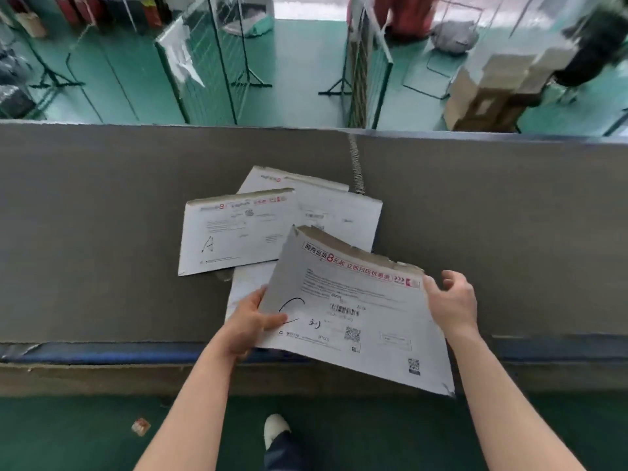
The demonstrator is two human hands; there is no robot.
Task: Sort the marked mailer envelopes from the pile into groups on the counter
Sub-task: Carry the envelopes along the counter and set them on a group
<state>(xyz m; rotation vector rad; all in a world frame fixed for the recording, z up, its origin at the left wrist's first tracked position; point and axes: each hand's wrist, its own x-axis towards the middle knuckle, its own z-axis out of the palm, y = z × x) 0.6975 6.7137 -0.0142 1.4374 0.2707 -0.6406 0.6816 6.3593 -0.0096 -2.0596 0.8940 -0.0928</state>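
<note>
A white mailer envelope marked "C" is lifted above the near edge of the grey counter. My left hand grips its left edge, thumb on top near the "C". At the envelope's right edge is my right hand, fingers loosely curled and spread; whether it touches the envelope is unclear. An envelope marked "A" lies flat on the counter to the left. A further envelope lies under it and behind the held one, its mark hidden.
The counter has a blue padded front edge and a seam running back. Beyond it stand green wire racks and cardboard boxes on a green floor. My foot and a scrap are below.
</note>
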